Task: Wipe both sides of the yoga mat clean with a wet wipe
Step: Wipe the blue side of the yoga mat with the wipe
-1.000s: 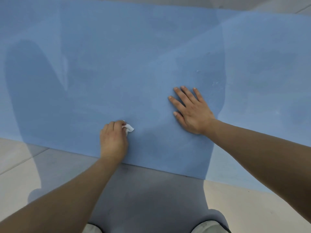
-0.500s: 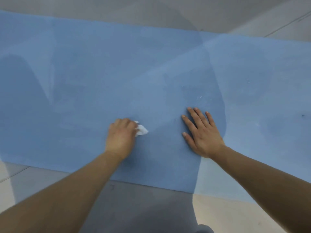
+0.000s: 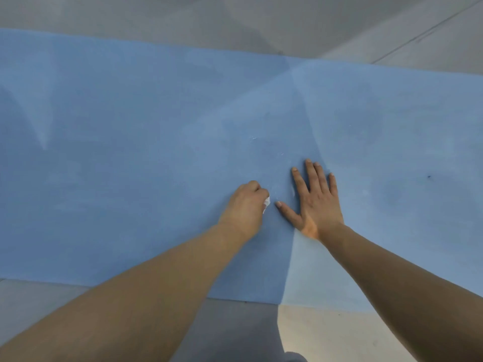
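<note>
A blue yoga mat (image 3: 130,165) lies flat on the floor and spans the whole width of the head view. My left hand (image 3: 244,205) is curled over a small crumpled white wet wipe (image 3: 266,203) and holds it down on the mat near the middle; only a scrap of the wipe shows past the knuckles. My right hand (image 3: 315,198) lies flat on the mat just to the right, fingers spread and straight, thumb tip close to the wipe. A few pale specks mark the mat just beyond the hands.
Grey tiled floor (image 3: 339,22) runs beyond the mat's far edge, and more floor (image 3: 326,335) lies in front of its near edge. A small dark speck (image 3: 429,176) sits on the mat at the right. My shadow falls across the mat's left and middle.
My left hand has slid the wipe farther from me and to the right across the mat, ending close beside my right hand. My right hand stays flat on the mat. The view has tilted up.
</note>
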